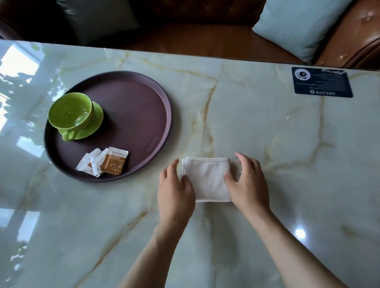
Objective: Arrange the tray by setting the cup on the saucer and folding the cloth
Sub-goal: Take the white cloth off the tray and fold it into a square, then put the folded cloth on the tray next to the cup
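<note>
Between the fingers of the left hand (174, 191) and right hand (247, 181), both loosely curved and pressing its side edges, the cloth (207, 180) lies folded small on the table (275, 136), while up-left the cup (72, 114) already sits on its saucer (95, 124) in the tray (135, 102), so seemingly only placing the cloth remains.

Two bare forearms rise from the bottom edge, each ending in a bare hand — the left hand (174, 192) and the right hand (247, 181). No sleeve shows on either arm, and the wrists carry nothing — no watch or band. The fingers look ringless, with short plain nails, though the blur leaves this unsure.
</note>
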